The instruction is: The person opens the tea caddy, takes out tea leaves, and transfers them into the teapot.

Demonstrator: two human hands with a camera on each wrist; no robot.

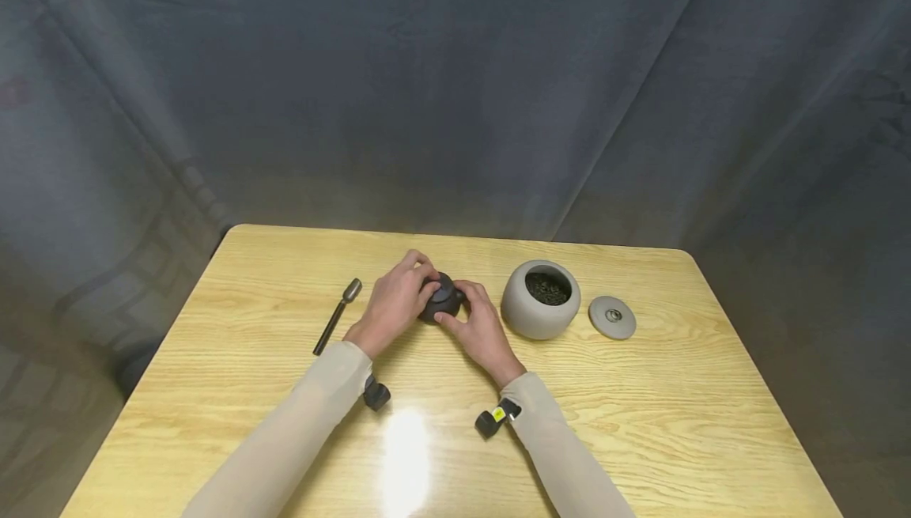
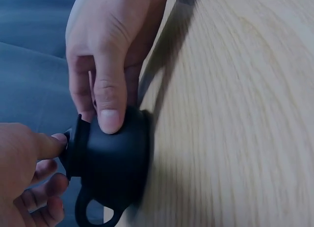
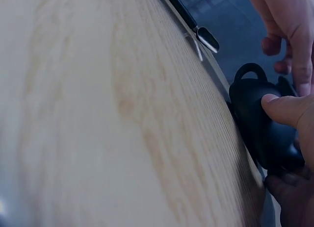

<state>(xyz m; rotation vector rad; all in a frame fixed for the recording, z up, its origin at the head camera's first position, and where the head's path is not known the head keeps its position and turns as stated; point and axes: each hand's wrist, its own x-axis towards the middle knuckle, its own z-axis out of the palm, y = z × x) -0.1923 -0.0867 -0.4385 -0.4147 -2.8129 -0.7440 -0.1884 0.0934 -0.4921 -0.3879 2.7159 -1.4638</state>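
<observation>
A small dark teapot [image 1: 443,310] stands on the table between both hands, its loop handle showing in the left wrist view. My left hand [image 1: 400,295] reaches over its top and pinches the teapot lid [image 2: 75,147] by the knob, thumb and fingertips at it. The lid sits at the pot's mouth; whether it is lifted a little I cannot tell. From the other side my right hand [image 1: 482,332] holds the pot's body, with the thumb [image 3: 282,109] on the near side and fingers round the far side, partly hidden.
A round grey jar [image 1: 535,319], uncovered and holding dark leaves like tea, stands to the right. Its grey lid [image 1: 612,318] lies beside it. A dark-handled scoop [image 1: 338,316] lies left of the hands on the wooden table [image 1: 683,391]. A grey curtain [image 1: 427,91] hangs behind.
</observation>
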